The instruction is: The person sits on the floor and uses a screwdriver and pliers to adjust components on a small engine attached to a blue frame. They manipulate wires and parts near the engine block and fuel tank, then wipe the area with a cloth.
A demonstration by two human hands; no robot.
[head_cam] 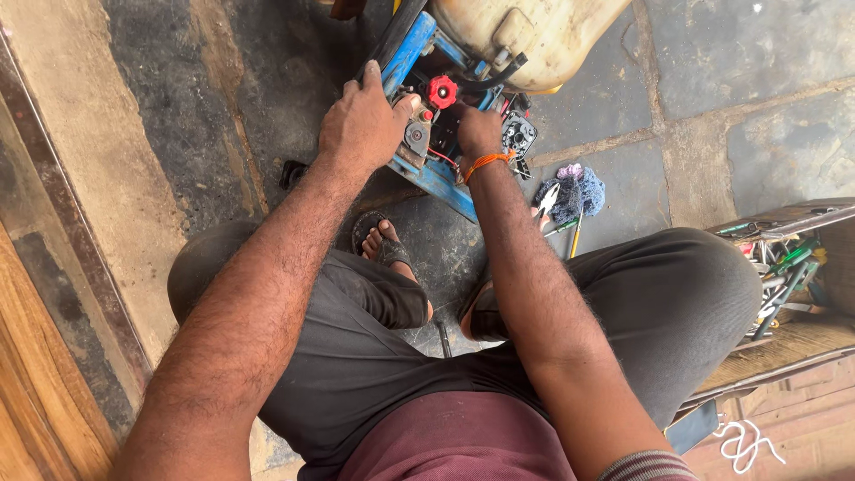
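Note:
A machine with a blue metal frame (411, 46) and a dirty cream tank (534, 31) stands on the stone floor in front of me. My left hand (363, 125) grips the blue frame beside a small grey engine part (417, 136). A red round knob (442, 91) sits between my hands. My right hand (478, 132), with an orange thread band on the wrist, reaches into the dark engine parts (518, 135); its fingers are hidden there and I cannot tell what they hold.
A blue and purple rag (577, 191) with pliers (547, 198) lies right of the machine. A wooden toolbox (784, 276) with several tools sits at the right. My sandalled foot (383, 242) rests under the frame. A wooden ledge runs along the left.

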